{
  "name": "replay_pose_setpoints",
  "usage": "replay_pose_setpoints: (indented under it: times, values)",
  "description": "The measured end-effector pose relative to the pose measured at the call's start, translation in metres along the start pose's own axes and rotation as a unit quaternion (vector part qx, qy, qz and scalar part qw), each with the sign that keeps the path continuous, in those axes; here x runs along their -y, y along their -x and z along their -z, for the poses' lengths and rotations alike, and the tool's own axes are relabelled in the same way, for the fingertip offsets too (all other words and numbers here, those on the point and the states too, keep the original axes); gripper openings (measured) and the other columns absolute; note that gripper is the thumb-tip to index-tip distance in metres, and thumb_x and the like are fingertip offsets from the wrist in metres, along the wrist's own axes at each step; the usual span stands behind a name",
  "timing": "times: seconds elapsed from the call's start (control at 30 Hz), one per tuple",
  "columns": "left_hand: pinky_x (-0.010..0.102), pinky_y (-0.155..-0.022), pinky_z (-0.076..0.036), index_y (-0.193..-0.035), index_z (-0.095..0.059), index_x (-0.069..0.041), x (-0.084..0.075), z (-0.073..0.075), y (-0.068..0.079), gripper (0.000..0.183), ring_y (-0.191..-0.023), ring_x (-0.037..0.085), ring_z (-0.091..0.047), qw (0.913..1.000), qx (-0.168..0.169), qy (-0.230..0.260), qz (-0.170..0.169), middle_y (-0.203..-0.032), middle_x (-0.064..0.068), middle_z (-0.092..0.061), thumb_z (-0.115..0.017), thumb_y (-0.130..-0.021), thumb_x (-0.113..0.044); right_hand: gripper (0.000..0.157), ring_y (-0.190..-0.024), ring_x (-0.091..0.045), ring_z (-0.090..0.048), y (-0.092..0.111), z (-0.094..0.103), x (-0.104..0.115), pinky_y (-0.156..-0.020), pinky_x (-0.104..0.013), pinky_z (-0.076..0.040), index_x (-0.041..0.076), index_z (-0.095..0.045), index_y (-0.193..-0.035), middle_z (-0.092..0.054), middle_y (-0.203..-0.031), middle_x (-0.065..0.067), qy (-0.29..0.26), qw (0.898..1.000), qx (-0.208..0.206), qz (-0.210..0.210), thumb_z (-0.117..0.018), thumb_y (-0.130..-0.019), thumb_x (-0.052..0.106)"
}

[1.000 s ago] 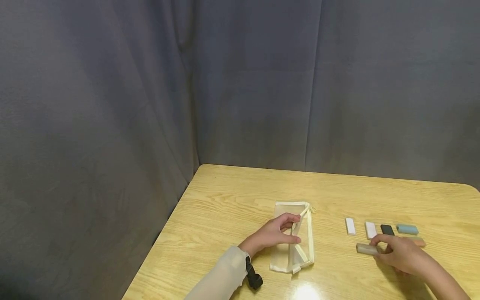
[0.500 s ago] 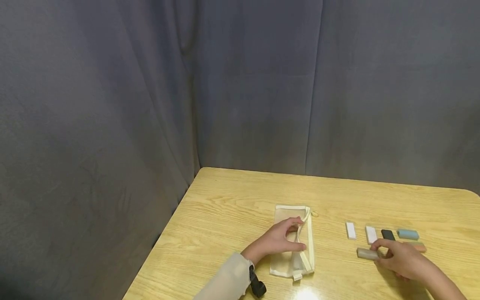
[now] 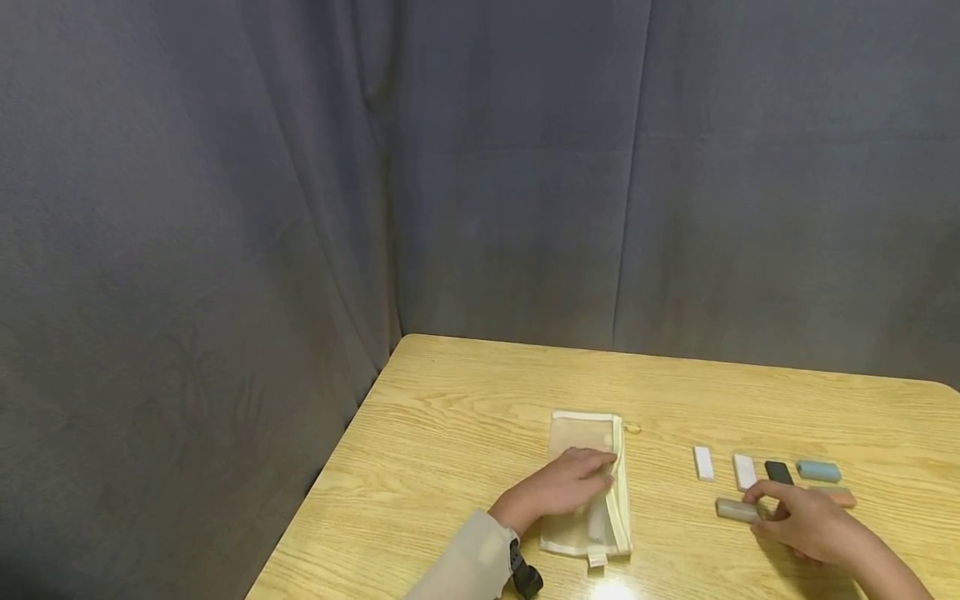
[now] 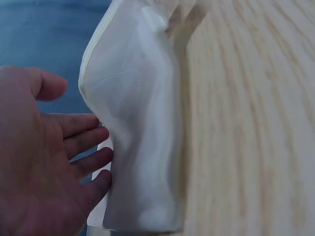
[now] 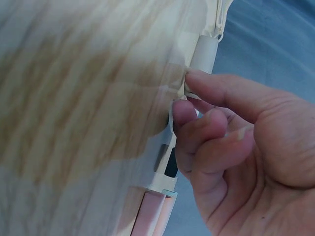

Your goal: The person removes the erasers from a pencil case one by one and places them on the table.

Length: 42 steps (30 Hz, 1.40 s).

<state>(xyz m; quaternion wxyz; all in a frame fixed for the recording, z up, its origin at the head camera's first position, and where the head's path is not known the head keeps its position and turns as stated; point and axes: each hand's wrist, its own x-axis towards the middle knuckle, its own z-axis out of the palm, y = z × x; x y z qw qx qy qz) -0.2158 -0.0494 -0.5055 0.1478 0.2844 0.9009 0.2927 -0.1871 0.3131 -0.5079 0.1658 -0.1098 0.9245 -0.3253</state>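
Observation:
A cream-edged mesh zip pouch [image 3: 581, 433] lies on the wooden table. My left hand [image 3: 558, 487] is over its middle, fingertips at the zipper edge. In the left wrist view, that hand's fingers are nearly straight and their tips meet the side of the mesh, with the thumb held apart. Off to the right, my right hand [image 3: 813, 521] pinches the near end of a grey-beige, eraser-like block [image 3: 735, 510] between thumb and index finger. The other right fingers are curled under, as the right wrist view shows. Part of the block is hidden by the fingertips.
Behind the right hand lie more small blocks: two white ones [image 3: 703, 463], a black one [image 3: 778, 472], a blue one [image 3: 818, 472] and an orange one [image 3: 840, 497]. A grey curtain [image 3: 487, 208] hangs along the table's back and left sides.
The left thumb and fingers, earlier spread inside the pouch's raised opening, have come together; the pouch's zipper edges now lie closer. The right hand and its block have hardly moved.

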Motion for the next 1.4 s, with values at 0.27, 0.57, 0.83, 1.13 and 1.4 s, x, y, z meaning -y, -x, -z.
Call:
replay_pose_setpoints:
  times: [0.27,0.57,0.83,1.13,1.4]
  values:
    - [0.030,-0.117,-0.032,-0.155,-0.040,-0.021,-0.004,-0.006,0.003,0.056,-0.151,0.012,-0.024,0.9922,0.007,-0.124,-0.005,-0.164,-0.006,-0.030,-0.045,-0.105,-0.046,0.029,-0.047,-0.010,-0.047,0.002,0.003,0.001,-0.042,-0.021,-0.042,0.004,-0.061,-0.119,-0.056,-0.073,-0.002,-0.004,1.000,0.017,0.026,-0.070,-0.093,0.012]
    - [0.030,-0.121,-0.027,-0.158,-0.035,-0.021,-0.004,-0.005,0.006,0.064,-0.154,0.013,-0.018,0.9825,0.026,-0.184,0.003,-0.167,-0.004,-0.024,-0.041,-0.104,-0.056,0.029,-0.047,-0.013,-0.048,-0.002,0.000,0.010,-0.043,-0.022,-0.042,0.005,-0.064,-0.120,-0.058,-0.076,-0.003,0.005,1.000,0.007,0.001,-0.071,-0.093,0.013]
    - [0.032,-0.122,-0.023,-0.159,-0.033,-0.026,-0.004,-0.005,0.007,0.069,-0.155,0.012,-0.016,0.9792,0.038,-0.199,0.013,-0.167,-0.008,-0.023,-0.039,-0.101,-0.063,0.030,-0.046,-0.011,-0.047,0.001,0.003,0.008,-0.043,-0.021,-0.042,0.002,-0.062,-0.122,-0.056,-0.074,-0.004,-0.012,1.000,0.022,0.010,-0.068,-0.095,0.013]
    - [0.034,-0.122,-0.024,-0.159,-0.033,-0.025,-0.005,-0.006,0.011,0.067,-0.154,0.012,-0.017,0.9797,0.031,-0.198,-0.003,-0.167,-0.008,-0.024,-0.036,-0.103,-0.063,0.026,-0.044,-0.011,-0.047,0.003,0.004,0.015,-0.042,-0.023,-0.043,0.007,-0.064,-0.119,-0.055,-0.073,-0.004,0.007,1.000,0.015,-0.003,-0.069,-0.095,0.014]
    - [0.036,-0.122,-0.024,-0.158,-0.035,-0.023,-0.001,-0.001,0.014,0.065,-0.154,0.016,-0.020,0.9814,0.021,-0.189,-0.025,-0.166,-0.004,-0.028,-0.033,-0.105,-0.060,0.032,-0.048,-0.010,-0.046,0.005,0.013,0.023,-0.045,-0.022,-0.039,0.001,-0.063,-0.123,-0.050,-0.071,-0.002,0.041,0.999,-0.017,0.030,-0.064,-0.098,0.021]
